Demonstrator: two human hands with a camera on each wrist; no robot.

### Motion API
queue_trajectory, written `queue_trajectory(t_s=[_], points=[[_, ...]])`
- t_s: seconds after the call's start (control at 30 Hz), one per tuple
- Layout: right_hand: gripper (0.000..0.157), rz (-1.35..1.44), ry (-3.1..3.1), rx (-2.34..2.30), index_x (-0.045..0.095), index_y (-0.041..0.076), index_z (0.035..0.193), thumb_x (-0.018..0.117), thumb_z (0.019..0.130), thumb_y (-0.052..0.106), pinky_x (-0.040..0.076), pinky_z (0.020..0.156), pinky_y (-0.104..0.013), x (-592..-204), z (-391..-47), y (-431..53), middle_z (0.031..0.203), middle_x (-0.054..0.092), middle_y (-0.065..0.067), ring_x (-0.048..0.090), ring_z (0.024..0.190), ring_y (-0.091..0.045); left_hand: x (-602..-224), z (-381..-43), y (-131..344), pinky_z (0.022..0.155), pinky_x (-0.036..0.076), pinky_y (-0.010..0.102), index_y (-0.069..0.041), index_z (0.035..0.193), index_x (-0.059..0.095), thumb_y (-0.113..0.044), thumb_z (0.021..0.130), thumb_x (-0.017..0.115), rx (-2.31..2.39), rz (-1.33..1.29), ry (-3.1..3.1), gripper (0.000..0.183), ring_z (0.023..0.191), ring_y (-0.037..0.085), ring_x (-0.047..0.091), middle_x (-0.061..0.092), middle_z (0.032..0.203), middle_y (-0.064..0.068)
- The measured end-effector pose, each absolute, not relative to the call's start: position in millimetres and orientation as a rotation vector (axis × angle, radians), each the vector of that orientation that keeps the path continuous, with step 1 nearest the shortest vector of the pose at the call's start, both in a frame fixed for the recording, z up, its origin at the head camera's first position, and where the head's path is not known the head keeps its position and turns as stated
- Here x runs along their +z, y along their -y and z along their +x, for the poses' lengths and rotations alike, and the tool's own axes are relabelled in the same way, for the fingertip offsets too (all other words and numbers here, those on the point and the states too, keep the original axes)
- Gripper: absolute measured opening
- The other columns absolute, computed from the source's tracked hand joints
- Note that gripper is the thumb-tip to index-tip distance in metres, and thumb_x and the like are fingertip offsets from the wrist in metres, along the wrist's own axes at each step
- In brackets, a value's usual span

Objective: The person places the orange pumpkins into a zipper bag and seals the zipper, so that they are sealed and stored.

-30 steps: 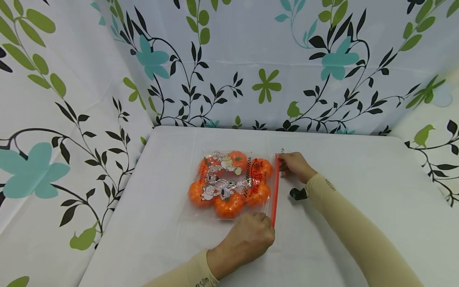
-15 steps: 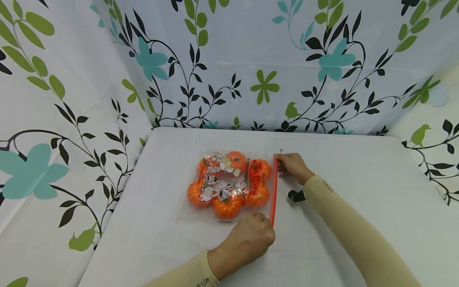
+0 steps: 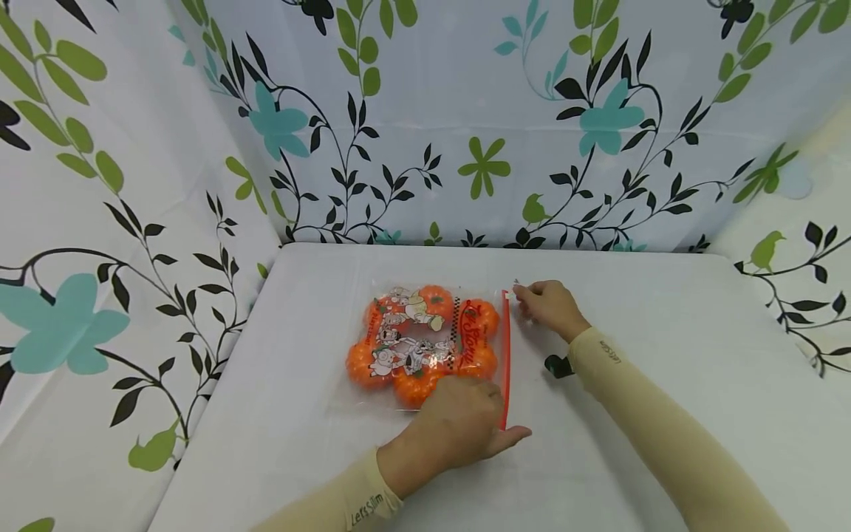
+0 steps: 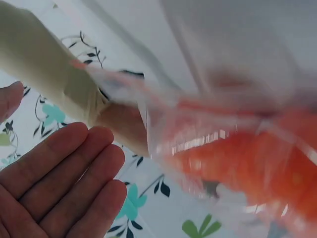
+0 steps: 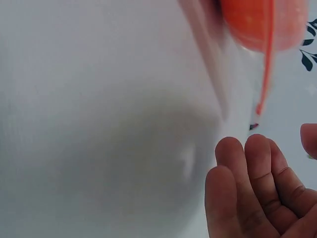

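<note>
A clear zip bag [image 3: 419, 351] with printed cartoon figures lies on the white table. Several small orange pumpkins [image 3: 362, 363] are inside it. Its red zip strip [image 3: 507, 355] runs along the right side. My left hand [image 3: 459, 417] is over the bag's near right corner, thumb spread away; the left wrist view shows its fingers [image 4: 64, 148] straight and apart from the bag [image 4: 213, 148]. Just right of the strip's far end is my right hand [image 3: 552, 307]. In the right wrist view its fingers [image 5: 262, 193] are loosely bent, thumb apart, holding nothing.
A white table [image 3: 312, 295] carries the bag. Patterned curtains [image 3: 399, 133] with leaves and flowers hang behind and at both sides. A small dark device [image 3: 558, 366] sits at my right wrist.
Both hands have let go of the zip strip's ends. The left thumb has spread out to the right, and the right hand has shifted slightly off the strip. The view has shifted slightly.
</note>
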State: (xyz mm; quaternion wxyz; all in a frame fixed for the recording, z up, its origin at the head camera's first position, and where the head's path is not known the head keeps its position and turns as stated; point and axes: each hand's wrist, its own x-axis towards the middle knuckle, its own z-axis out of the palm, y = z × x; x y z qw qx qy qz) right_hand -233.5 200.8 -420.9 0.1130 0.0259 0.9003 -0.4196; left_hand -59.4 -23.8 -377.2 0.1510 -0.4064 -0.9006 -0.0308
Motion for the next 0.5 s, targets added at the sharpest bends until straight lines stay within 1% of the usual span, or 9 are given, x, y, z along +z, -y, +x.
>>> queue_trajectory(t_s=[0.03,0.13,0.2,0.27,0.33,0.37,0.43,0.47,0.5], points=[[0.054,0.045,-2.701,-1.173,0.069,0.000,0.113,0.052,0.101,0.051,0.054,0.076,-0.034,-417,-233,-202,0.095,0.070,-0.012,0.064,0.088,-0.027,-374,-64,26,0.042,0.036,0.021,-0.021,0.062,0.055,-0.067,0.091,0.059,-0.116,-1.142,2.585,0.055,0.050,0.007,0.048,0.052,0.060,-0.008],[0.055,-0.039,-2.850,-1.056,0.070,0.002,0.110,0.052,0.100,0.053,0.052,0.074,-0.036,-403,-232,-204,0.094,0.070,-0.012,0.062,0.086,-0.028,-364,-78,33,0.043,0.039,0.021,-0.019,0.063,0.056,-0.064,0.091,0.061,-0.156,-1.062,2.537,0.054,0.052,0.009,0.053,0.056,0.062,-0.006],[0.053,-0.091,-2.958,-0.988,0.071,0.003,0.108,0.053,0.100,0.053,0.051,0.072,-0.039,-393,-231,-206,0.094,0.071,-0.012,0.061,0.084,-0.028,-358,-88,37,0.043,0.041,0.022,-0.017,0.067,0.062,-0.062,0.090,0.064,-0.183,-1.002,2.498,0.051,0.054,0.010,0.056,0.062,0.067,-0.005],[0.050,-0.149,-3.071,-0.938,0.071,0.004,0.108,0.054,0.100,0.051,0.052,0.071,-0.041,-383,-230,-207,0.094,0.071,-0.012,0.062,0.083,-0.028,-354,-98,43,0.046,0.045,0.023,-0.014,0.073,0.069,-0.058,0.089,0.068,-0.230,-0.951,2.461,0.047,0.057,0.012,0.061,0.067,0.073,-0.002],[0.046,-0.218,-3.202,-0.885,0.072,0.004,0.105,0.057,0.100,0.047,0.053,0.068,-0.044,-371,-227,-208,0.093,0.072,-0.013,0.064,0.081,-0.028,-348,-108,50,0.050,0.051,0.026,-0.010,0.079,0.072,-0.055,0.088,0.070,-0.265,-0.898,2.451,0.046,0.063,0.015,0.065,0.071,0.080,0.001],[0.044,-0.253,-3.269,-0.854,0.072,0.003,0.104,0.058,0.100,0.045,0.053,0.066,-0.044,-365,-225,-208,0.093,0.072,-0.013,0.065,0.080,-0.028,-345,-113,54,0.055,0.055,0.027,-0.008,0.085,0.075,-0.054,0.088,0.070,-0.281,-0.865,2.455,0.046,0.069,0.016,0.069,0.073,0.085,0.002],[0.040,-0.338,-3.405,-0.776,0.072,0.003,0.100,0.062,0.098,0.041,0.053,0.061,-0.044,-353,-220,-207,0.089,0.072,-0.013,0.066,0.077,-0.028,-339,-123,61,0.075,0.060,0.034,-0.003,0.100,0.076,-0.055,0.089,0.069,-0.294,-0.797,2.498,0.053,0.087,0.023,0.072,0.075,0.100,0.009],[0.038,-0.383,-3.467,-0.740,0.072,0.003,0.098,0.063,0.097,0.040,0.053,0.058,-0.044,-347,-217,-206,0.088,0.072,-0.013,0.066,0.076,-0.028,-336,-127,64,0.084,0.058,0.037,-0.002,0.109,0.075,-0.058,0.089,0.067,-0.279,-0.752,2.540,0.060,0.097,0.027,0.071,0.073,0.108,0.012],[0.037,-0.431,-3.524,-0.703,0.072,0.002,0.097,0.065,0.096,0.039,0.052,0.057,-0.044,-340,-214,-206,0.087,0.071,-0.013,0.066,0.074,-0.029,-332,-131,68,0.095,0.054,0.041,-0.002,0.119,0.072,-0.062,0.090,0.064,-0.250,-0.698,2.588,0.067,0.110,0.030,0.067,0.070,0.120,0.015]])
